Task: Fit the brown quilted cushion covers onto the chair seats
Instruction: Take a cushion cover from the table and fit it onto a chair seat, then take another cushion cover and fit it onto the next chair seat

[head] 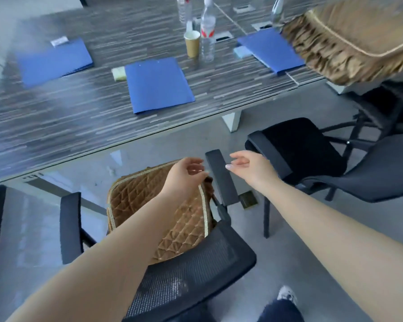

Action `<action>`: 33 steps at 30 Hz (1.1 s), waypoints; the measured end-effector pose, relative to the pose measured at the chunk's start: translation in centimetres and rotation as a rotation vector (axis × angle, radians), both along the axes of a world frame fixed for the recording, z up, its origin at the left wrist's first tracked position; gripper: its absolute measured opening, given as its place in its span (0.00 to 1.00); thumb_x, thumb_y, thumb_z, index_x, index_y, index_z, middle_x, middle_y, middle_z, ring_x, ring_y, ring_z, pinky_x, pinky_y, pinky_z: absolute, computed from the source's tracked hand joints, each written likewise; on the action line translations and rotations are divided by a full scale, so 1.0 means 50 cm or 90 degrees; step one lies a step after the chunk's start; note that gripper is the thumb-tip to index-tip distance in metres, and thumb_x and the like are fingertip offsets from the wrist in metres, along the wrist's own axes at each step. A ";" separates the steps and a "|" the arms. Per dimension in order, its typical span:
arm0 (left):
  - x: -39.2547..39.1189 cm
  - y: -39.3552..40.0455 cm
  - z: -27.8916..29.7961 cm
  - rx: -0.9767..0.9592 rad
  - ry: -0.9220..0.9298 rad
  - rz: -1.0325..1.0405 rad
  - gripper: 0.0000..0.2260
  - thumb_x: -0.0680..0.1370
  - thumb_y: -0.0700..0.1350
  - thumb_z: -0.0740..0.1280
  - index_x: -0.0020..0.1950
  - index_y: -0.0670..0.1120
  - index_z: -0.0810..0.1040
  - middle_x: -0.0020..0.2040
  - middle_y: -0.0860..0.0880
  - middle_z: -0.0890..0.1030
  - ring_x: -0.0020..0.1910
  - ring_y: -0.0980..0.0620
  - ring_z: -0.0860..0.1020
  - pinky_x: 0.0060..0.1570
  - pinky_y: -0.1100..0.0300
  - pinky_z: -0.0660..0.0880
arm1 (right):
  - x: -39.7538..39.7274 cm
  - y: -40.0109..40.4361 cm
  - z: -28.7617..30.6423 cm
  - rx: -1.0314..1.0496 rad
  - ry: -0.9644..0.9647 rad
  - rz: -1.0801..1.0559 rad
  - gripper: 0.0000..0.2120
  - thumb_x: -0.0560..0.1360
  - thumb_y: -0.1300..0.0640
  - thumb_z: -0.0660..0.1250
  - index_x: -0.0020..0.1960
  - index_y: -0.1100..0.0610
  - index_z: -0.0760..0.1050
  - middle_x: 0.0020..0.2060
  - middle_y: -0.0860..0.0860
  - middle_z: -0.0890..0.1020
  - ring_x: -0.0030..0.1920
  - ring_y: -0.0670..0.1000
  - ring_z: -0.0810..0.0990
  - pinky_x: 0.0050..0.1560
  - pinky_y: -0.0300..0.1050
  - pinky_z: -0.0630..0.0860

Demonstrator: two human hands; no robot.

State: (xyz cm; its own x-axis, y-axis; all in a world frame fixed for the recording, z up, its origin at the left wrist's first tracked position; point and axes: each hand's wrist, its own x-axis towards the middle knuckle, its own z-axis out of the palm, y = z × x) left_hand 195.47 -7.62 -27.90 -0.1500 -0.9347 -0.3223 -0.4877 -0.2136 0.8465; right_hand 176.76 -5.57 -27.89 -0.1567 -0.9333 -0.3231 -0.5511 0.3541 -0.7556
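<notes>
second cover (358,38) cut off top-right

Both forearms are bare, no sleeves showing behind the left hand (184,175) or right hand (249,168). Pale polished nails (right thumb clearest). Dark trousers (279,310), white shoe (287,295).

No readable text anywhere. Water bottle (207,31) label shows red mark only, too blurred to make out lettering.
</notes>
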 end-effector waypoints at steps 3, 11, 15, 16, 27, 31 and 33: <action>-0.116 0.047 0.010 -0.015 0.003 -0.029 0.14 0.74 0.43 0.72 0.60 0.46 0.78 0.52 0.50 0.83 0.48 0.56 0.80 0.43 0.69 0.76 | -0.124 0.055 0.022 -0.014 -0.027 -0.032 0.18 0.72 0.50 0.71 0.61 0.50 0.76 0.53 0.45 0.82 0.54 0.45 0.80 0.53 0.40 0.74; -0.504 0.169 0.036 0.000 0.069 -0.035 0.10 0.76 0.45 0.70 0.55 0.54 0.76 0.50 0.57 0.81 0.48 0.62 0.79 0.36 0.76 0.72 | -0.531 0.202 0.053 -0.020 -0.082 -0.103 0.14 0.72 0.54 0.72 0.58 0.50 0.77 0.52 0.46 0.82 0.53 0.44 0.80 0.52 0.37 0.74; -0.665 0.195 0.055 0.015 0.110 -0.024 0.11 0.76 0.44 0.70 0.57 0.53 0.77 0.51 0.57 0.82 0.46 0.64 0.79 0.33 0.77 0.72 | -0.692 0.242 0.070 -0.016 -0.070 -0.125 0.13 0.73 0.53 0.71 0.57 0.48 0.78 0.52 0.45 0.81 0.53 0.44 0.80 0.53 0.39 0.74; -0.703 0.197 0.061 0.017 0.118 -0.022 0.12 0.76 0.45 0.70 0.58 0.53 0.77 0.51 0.57 0.82 0.47 0.64 0.79 0.33 0.77 0.71 | -0.728 0.249 0.073 -0.019 -0.065 -0.133 0.13 0.72 0.53 0.71 0.57 0.48 0.78 0.52 0.44 0.81 0.54 0.44 0.80 0.51 0.37 0.73; -1.037 0.132 0.049 0.043 0.115 -0.096 0.14 0.75 0.48 0.70 0.60 0.53 0.78 0.53 0.57 0.82 0.51 0.61 0.80 0.45 0.67 0.76 | -1.031 0.203 0.056 -0.040 -0.077 -0.189 0.13 0.73 0.53 0.70 0.57 0.48 0.77 0.49 0.43 0.80 0.50 0.43 0.78 0.51 0.39 0.72; -1.181 0.057 0.008 0.054 0.124 -0.093 0.15 0.75 0.48 0.71 0.61 0.52 0.78 0.54 0.56 0.83 0.53 0.58 0.80 0.53 0.59 0.78 | -1.170 0.142 0.030 -0.043 -0.065 -0.198 0.14 0.74 0.53 0.70 0.58 0.49 0.77 0.47 0.41 0.79 0.51 0.43 0.77 0.48 0.35 0.70; -1.250 0.014 -0.010 0.064 0.133 -0.080 0.15 0.75 0.48 0.71 0.61 0.51 0.78 0.54 0.55 0.83 0.53 0.58 0.80 0.56 0.58 0.77 | -1.242 0.105 0.020 -0.034 -0.061 -0.203 0.13 0.74 0.52 0.69 0.58 0.49 0.77 0.46 0.40 0.78 0.52 0.43 0.77 0.49 0.35 0.69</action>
State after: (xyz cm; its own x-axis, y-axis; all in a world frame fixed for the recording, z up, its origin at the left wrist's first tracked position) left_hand 132.99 -6.94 -28.42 -0.3355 -0.8694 -0.3628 -0.3329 -0.2509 0.9090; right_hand 114.68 -0.31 -26.88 -0.4155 -0.8577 -0.3028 -0.3447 0.4565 -0.8202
